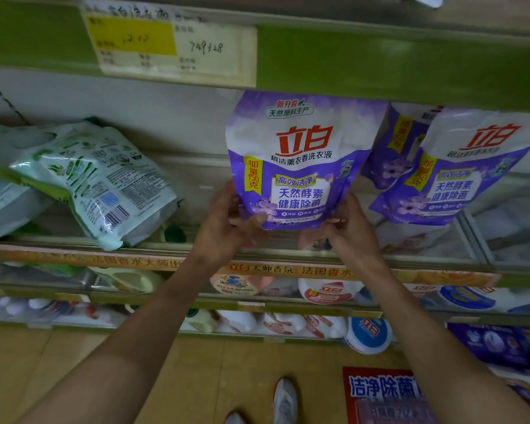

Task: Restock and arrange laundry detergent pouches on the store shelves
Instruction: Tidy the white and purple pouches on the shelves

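A purple and white detergent pouch stands upright above the shelf floor, its printed front facing me. My left hand grips its lower left corner and my right hand grips its lower right corner. To its right two more purple pouches lean against each other, the rear one partly hidden. At the left of the same shelf a green and white pouch lies tilted on its side over others.
The shelf above has a green front rail with a yellow and white price label. A clear lip edges the shelf front. Lower shelves hold detergent bottles and tubs. A red sign and my shoes lie on the floor.
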A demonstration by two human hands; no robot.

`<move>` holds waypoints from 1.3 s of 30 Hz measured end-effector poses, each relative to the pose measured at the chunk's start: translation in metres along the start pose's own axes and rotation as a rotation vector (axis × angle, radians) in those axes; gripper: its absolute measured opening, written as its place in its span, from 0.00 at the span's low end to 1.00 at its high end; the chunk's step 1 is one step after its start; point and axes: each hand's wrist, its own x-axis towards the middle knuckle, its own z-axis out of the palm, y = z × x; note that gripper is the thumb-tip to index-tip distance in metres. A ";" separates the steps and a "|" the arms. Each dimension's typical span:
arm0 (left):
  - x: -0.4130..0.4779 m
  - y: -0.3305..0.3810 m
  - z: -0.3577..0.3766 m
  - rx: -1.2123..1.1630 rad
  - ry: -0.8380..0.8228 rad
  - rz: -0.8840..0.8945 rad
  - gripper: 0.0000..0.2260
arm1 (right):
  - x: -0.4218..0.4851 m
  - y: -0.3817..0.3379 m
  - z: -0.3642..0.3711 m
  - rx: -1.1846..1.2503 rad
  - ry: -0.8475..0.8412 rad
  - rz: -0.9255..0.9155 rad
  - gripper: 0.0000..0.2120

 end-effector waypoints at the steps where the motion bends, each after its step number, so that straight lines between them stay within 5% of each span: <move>1: -0.001 0.000 0.001 0.024 -0.005 0.016 0.19 | 0.000 -0.002 -0.001 -0.009 -0.038 0.024 0.25; 5: 0.005 -0.006 0.006 0.047 -0.002 0.040 0.24 | -0.004 -0.013 -0.002 0.067 -0.147 0.049 0.33; 12: 0.024 -0.009 0.019 0.082 0.043 0.030 0.26 | 0.012 0.003 0.016 -0.074 0.146 0.042 0.39; 18: 0.048 -0.014 0.044 0.074 0.056 -0.032 0.21 | 0.021 0.004 0.017 -0.010 0.337 0.051 0.25; 27: 0.069 -0.004 0.073 0.126 0.109 0.014 0.26 | 0.039 0.006 0.016 -0.058 0.342 0.154 0.17; 32: 0.082 -0.003 0.084 0.090 0.119 0.026 0.30 | 0.045 0.008 0.018 -0.118 0.322 0.107 0.30; 39: 0.112 -0.034 0.090 0.008 0.174 0.086 0.38 | 0.050 0.012 0.020 -0.138 0.325 0.089 0.34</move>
